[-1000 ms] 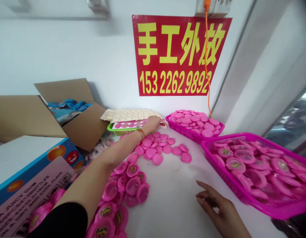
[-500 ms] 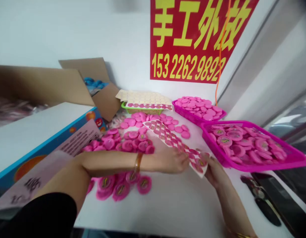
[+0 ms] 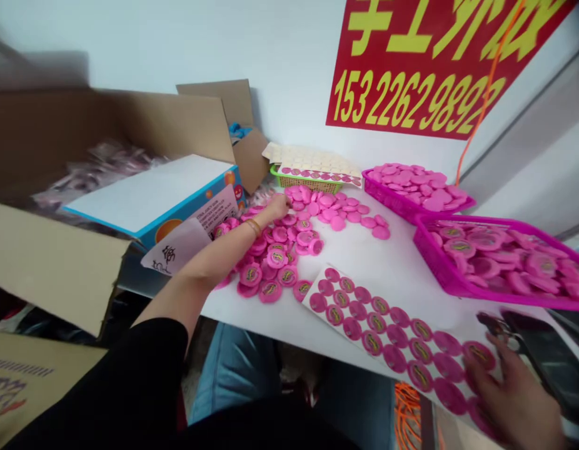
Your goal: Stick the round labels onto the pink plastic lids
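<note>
My left hand (image 3: 276, 205) reaches out over the heap of pink round lids (image 3: 289, 240) on the white table (image 3: 392, 269); its fingers curl down onto the pile, and what they grip is hidden. My right hand (image 3: 514, 400) rests at the near right table edge, fingers pressing the end of a white sticker sheet (image 3: 392, 331) covered with round pink stickers. The sheet lies flat along the table's front edge.
Two pink baskets (image 3: 439, 275) (image 3: 392, 197) of lids stand at right. A green basket (image 3: 308, 181) at the back holds more sticker sheets. A blue box (image 3: 153, 206) and open cardboard cartons (image 3: 59, 262) sit left. A dark phone (image 3: 547, 356) lies far right. A red sign (image 3: 439, 62) hangs on the wall.
The sticker sheet went from both hands to lying flat at the table's front edge. My left hand let go and reached back to the lid pile. The view swung left and down.
</note>
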Tool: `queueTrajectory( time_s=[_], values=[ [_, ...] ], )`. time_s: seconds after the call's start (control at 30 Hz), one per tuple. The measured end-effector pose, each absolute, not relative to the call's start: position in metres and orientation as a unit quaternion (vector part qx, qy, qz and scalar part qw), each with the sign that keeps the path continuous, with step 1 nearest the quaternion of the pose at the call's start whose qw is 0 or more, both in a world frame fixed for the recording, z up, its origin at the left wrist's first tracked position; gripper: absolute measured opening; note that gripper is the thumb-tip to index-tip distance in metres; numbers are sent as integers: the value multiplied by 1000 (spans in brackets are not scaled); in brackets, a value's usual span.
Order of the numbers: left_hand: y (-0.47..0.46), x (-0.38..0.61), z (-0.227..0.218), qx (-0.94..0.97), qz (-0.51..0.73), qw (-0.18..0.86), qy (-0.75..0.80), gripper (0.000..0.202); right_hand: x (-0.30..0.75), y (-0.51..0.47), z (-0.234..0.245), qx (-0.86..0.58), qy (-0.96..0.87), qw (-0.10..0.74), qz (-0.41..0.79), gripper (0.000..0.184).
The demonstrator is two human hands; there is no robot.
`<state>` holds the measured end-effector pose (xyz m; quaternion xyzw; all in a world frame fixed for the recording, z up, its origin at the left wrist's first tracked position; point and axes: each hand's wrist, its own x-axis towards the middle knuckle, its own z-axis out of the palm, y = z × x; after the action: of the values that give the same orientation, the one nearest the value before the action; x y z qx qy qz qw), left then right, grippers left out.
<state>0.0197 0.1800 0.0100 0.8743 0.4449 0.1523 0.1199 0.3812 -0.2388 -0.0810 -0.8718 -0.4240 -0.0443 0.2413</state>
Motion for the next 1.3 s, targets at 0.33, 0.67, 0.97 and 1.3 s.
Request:
queueTrajectory(
  time_s=[0.33,0.67,0.97,1.3],
  values=[
    [154,6,-19,942,13,112,317,59,289,-180,-84,-730,-643,221,71,50],
    [172,-14,3,935,-68,158,311,39,379,-148,-17,-850,-468,156,-186,48],
    [188,-32,4,871,-3,276,406,63,410,-138,-45,-784,-526,231,-235,36],
    [253,-4,-9,824,39,91,558,52,383,-131,-41,-776,-541,220,-237,35]
  ],
)
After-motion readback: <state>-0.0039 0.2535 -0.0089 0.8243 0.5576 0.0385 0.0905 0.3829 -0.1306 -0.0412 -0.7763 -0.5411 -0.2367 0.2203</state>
